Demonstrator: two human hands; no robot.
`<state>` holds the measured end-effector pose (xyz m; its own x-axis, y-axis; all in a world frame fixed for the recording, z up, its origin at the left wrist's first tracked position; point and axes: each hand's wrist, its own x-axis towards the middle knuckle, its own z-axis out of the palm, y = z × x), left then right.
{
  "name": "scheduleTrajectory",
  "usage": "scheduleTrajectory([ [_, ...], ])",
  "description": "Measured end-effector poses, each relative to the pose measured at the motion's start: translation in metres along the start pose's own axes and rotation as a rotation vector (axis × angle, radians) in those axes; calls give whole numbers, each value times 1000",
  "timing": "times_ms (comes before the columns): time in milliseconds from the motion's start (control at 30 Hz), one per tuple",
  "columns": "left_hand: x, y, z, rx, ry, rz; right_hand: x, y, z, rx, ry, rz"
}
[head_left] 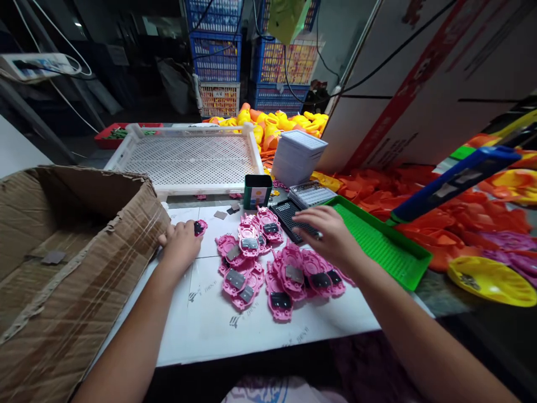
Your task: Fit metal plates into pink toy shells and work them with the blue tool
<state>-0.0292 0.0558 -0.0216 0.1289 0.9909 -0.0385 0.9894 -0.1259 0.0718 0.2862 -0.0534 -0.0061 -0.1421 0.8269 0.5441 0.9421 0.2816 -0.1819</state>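
At the left of the white work surface, my left hand (pixel 181 244) is closed round a small pink plastic casing (pixel 201 227) with a dark part in it; most of the piece is hidden by the fingers. My right hand (pixel 329 230) hovers at a black gridded tray (pixel 286 217), its fingers stretched out and apart, with nothing visible between them. Between the hands lie several pink plastic casings (pixel 250 238) in loose heaps, many with a grey or black rectangular plate. Behind them stands a dark green tin (pixel 257 191), with thin grey plates (pixel 220 214) beside it.
A cardboard box (pixel 84 268) stands at left, a white perforated crate (pixel 188 159) behind. To the right are a green tray (pixel 377 240), a yellow dish (pixel 490 280), a blue-handled tool (pixel 457 182) and orange parts (pixel 369 196). White stacked trays (pixel 297 159) stand at the back.
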Motion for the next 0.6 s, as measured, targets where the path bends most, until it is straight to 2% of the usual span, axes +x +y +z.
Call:
scheduleTrajectory([
  [100, -1, 2, -3, -69, 61, 36, 61, 29, 15, -234, -300, 247],
  [233, -4, 4, -3, -281, 202, 94, 116, 57, 46, -367, -442, 343],
  [333, -5, 3, 3, -385, 325, 118, 133, 67, 67, -452, -509, 364],
  [467, -6, 1, 11, -450, 475, 200, 140, 70, 87, -516, -553, 399],
  [600, -7, 1, 13, -460, 502, 199, 139, 70, 99, -529, -552, 416],
])
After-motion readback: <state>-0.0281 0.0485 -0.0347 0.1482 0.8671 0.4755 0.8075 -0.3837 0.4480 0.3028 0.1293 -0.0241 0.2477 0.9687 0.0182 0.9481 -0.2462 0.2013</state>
